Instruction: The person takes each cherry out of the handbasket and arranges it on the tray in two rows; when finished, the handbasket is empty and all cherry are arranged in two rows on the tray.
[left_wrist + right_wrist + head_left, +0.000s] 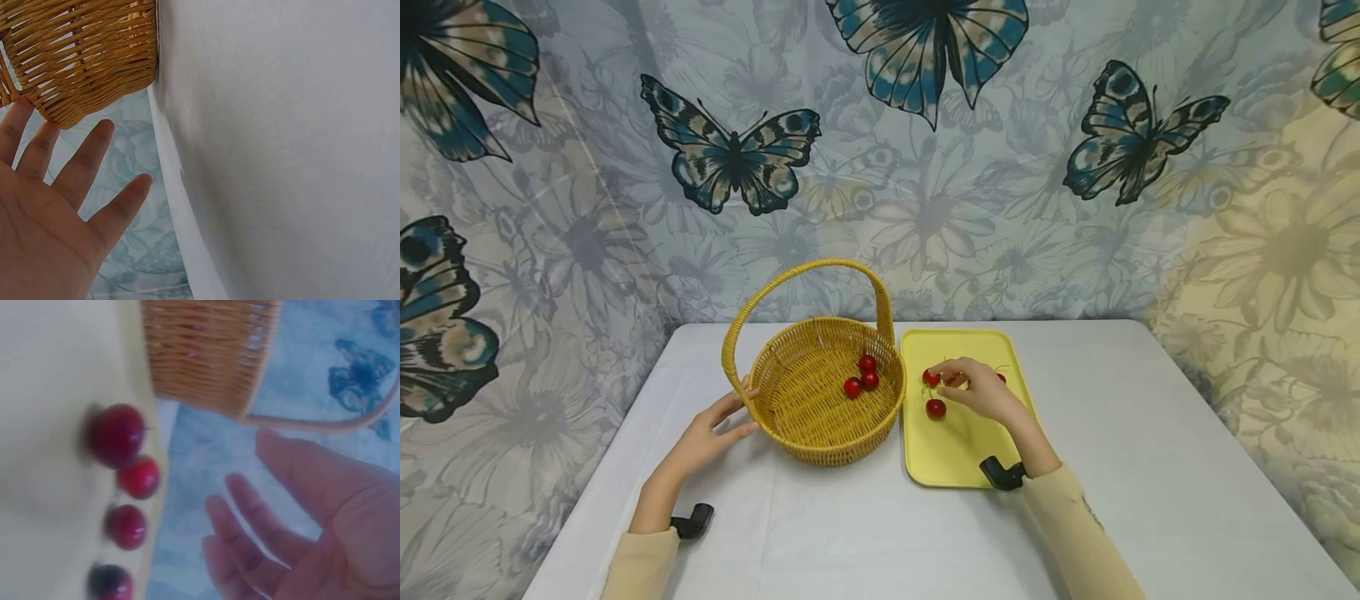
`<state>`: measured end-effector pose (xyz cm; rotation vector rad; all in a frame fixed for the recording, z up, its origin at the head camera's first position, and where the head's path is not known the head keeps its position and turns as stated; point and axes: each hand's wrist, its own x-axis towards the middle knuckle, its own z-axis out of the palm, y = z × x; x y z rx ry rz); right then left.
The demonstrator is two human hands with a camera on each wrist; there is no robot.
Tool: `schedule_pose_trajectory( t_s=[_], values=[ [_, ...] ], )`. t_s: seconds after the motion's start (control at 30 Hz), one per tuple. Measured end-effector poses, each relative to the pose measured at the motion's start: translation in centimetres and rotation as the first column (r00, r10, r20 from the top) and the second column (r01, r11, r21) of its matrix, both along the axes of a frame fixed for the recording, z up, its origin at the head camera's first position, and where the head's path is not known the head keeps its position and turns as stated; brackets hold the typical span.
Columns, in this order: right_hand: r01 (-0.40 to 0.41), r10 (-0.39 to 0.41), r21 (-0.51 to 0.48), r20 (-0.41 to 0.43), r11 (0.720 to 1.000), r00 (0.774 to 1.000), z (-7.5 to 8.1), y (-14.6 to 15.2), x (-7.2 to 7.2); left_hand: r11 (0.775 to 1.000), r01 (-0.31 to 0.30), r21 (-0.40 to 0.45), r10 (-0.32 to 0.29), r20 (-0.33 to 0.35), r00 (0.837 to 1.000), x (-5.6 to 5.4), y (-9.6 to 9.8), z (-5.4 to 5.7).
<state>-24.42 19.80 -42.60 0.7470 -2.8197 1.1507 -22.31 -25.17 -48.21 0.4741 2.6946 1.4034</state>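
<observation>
My left hand (pixel 703 437) is at the left side of a round yellow wicker basket (pixel 808 454) with a tall handle. In the left wrist view its fingers are spread and nearly straight, and some fingertips touch the basket's woven edge (pixel 94 69). Three red cherries lie inside the basket, one of them a cherry (pixel 852 387) nearest the middle. Over a yellow tray (pixel 940 458) hovers my right hand (pixel 981 387), fingers loosely bent with nothing between them. Below them is a large cherry (pixel 936 408); a smaller cherry (pixel 127 526) and others lie further back, partly hidden by the hand.
A white tablecloth (pixel 835 533) covers the table. The tray stands right beside the basket, and the basket handle (pixel 820 263) arches high above its rim. Behind the table hangs a butterfly-patterned backdrop (pixel 925 200). Black wrist mounts (pixel 1002 473) sit on both forearms.
</observation>
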Motion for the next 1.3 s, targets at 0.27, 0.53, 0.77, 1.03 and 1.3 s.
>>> schedule_pose_trajectory(
  t_s=[0.27,0.53,0.77,1.03,1.3],
  values=[
    [-0.107,0.107,0.002,-0.051,0.994,0.993,2.2,-2.3,-1.3,1.000,-0.008,0.012,0.008,0.005,1.000,0.1,-0.1,0.0],
    [-0.263,0.265,0.043,-0.042,0.964,0.963,2.8,-5.3,-3.3,1.000,-0.003,0.018,0.003,-0.012,1.000,0.1,0.0,-0.2],
    [-0.319,0.324,0.115,-0.027,0.941,0.946,2.5,-8.2,-4.7,1.000,-0.002,0.022,0.003,-0.014,1.000,0.0,0.0,-0.2],
    [-0.380,0.378,0.166,0.043,0.910,0.925,1.4,-10.8,-6.3,1.000,0.004,0.022,-0.003,-0.020,1.000,0.0,-0.1,-0.1],
    [-0.412,0.397,0.224,0.111,0.883,0.911,0.0,-12.0,-7.6,1.000,-0.002,0.028,0.003,-0.024,1.000,0.1,-0.2,-0.3]
  ],
)
